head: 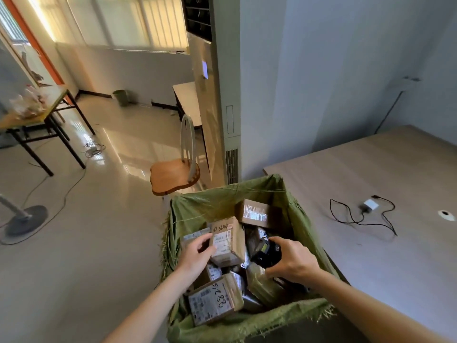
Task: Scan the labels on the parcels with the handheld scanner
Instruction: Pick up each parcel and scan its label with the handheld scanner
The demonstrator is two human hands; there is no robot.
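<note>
A green woven sack (pixel 210 204) stands open beside the table, filled with several brown cardboard parcels. My left hand (pixel 197 253) grips the left edge of an upright parcel (pixel 228 241) with a white label facing me. My right hand (pixel 290 261) holds the black handheld scanner (pixel 265 250), its small lit screen turned up, just to the right of that parcel. Another parcel marked 5288 (pixel 215 299) lies at the front of the sack, and a taped box (pixel 257 214) leans at the back.
A grey table (pixel 371 169) stands to the right, with a white charger and black cable (pixel 366 209) on it. A wooden chair (pixel 175 174) and a tall air-conditioning unit (pixel 215 95) stand behind the sack. A fan base (pixel 24 219) and floor cables lie at left.
</note>
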